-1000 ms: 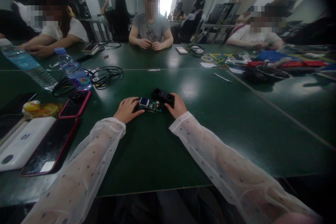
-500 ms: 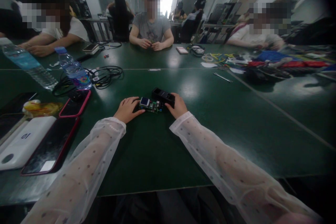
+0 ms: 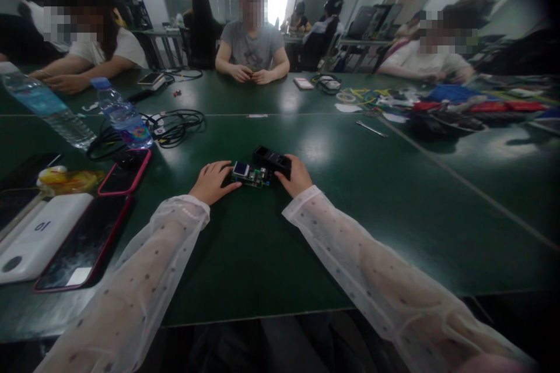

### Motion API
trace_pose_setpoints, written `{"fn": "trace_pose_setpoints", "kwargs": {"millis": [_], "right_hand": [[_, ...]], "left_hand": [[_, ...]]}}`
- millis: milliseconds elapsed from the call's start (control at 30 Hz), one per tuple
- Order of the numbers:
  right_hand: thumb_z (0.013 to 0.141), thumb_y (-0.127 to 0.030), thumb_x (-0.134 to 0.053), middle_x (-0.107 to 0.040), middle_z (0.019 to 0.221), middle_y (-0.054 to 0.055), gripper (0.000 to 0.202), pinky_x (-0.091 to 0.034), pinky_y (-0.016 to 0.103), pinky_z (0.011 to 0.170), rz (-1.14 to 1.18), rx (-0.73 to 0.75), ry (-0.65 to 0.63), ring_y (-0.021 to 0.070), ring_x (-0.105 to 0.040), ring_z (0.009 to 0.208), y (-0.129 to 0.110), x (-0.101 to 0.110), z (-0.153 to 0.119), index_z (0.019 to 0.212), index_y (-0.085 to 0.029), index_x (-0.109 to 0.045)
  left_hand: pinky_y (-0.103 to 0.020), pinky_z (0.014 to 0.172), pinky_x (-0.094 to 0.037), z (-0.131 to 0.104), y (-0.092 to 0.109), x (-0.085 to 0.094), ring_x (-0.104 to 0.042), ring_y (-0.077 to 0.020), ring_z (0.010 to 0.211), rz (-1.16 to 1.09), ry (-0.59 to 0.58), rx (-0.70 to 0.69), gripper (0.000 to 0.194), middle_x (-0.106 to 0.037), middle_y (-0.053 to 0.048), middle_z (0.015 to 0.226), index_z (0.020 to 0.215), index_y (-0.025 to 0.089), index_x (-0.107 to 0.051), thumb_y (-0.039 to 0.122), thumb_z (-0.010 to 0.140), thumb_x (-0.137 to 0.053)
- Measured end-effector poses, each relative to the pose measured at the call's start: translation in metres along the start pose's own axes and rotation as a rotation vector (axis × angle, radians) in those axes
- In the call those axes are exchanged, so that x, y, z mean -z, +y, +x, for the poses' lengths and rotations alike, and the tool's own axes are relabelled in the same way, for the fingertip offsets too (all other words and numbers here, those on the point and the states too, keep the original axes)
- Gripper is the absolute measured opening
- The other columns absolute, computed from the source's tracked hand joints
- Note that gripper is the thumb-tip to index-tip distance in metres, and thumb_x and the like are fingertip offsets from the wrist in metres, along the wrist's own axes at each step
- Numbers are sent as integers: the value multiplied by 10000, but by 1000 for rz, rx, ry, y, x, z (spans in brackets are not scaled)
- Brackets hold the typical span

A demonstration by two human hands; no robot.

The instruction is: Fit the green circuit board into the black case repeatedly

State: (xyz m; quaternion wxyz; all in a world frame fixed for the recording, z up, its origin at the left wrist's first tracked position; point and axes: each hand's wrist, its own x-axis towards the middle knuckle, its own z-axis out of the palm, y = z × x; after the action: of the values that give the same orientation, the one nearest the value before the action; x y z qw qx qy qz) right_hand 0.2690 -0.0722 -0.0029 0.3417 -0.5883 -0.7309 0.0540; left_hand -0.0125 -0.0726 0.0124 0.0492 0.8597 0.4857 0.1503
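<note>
Running crosswise, circuit board (image 3: 256, 176), screen (image 3: 241, 169) leftward

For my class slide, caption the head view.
Left hand at a circuit board, right hand holding a black case, green table beneath.

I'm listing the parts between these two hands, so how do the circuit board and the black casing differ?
The circuit board shows green, with exposed components and a small screen; the black casing is dark all over. The circuit board lies nearer, the black casing farther away. The left hand holds the circuit board, the right hand the black casing. Both look oblong.
</note>
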Motion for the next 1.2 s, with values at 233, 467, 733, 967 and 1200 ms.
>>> {"fn": "trace_pose_setpoints", "kwargs": {"millis": [233,467,733,967,1200], "right_hand": [[765,-271,-620,-574,1188,190,532,-468,528,926,-3,3,9,348,-558,1083,1,-1,0,1244,-123,-443],[767,-278,-619,-577,1179,172,536,-469,555,912,13,19,22,347,-559,1084,4,-3,0,1257,-163,-433],[767,-263,-621,-575,1174,192,536,-472,528,921,5,13,17,342,-559,1089,2,-2,0,1252,-124,-442],[768,-276,-621,-575,1179,178,538,-473,541,914,1,11,11,344,-560,1082,2,-1,0,1256,-145,-435],[767,-273,-628,-574,1180,199,545,-469,510,931,0,6,3,339,-559,1083,2,-2,1,1252,-110,-439]], "left_hand": [[-479,1055,-308,0,0,-1,-392,-291,1282,9,10,0,557,-463,-89,1378,1287,223,-494,610,892,-434],[-485,1050,-311,1,-1,-2,-388,-297,1286,0,3,2,571,-458,-95,1384,1299,219,-489,613,890,-432],[-490,1054,-311,1,-1,-1,-382,-298,1294,-2,-3,1,582,-452,-95,1392,1296,212,-495,622,891,-421],[-477,1049,-317,1,-1,-2,-395,-291,1283,11,12,-5,567,-465,-95,1378,1282,214,-500,617,890,-429],[-470,1044,-320,0,-1,-3,-399,-287,1277,10,29,-11,551,-470,-91,1373,1276,221,-500,610,892,-435]]}}
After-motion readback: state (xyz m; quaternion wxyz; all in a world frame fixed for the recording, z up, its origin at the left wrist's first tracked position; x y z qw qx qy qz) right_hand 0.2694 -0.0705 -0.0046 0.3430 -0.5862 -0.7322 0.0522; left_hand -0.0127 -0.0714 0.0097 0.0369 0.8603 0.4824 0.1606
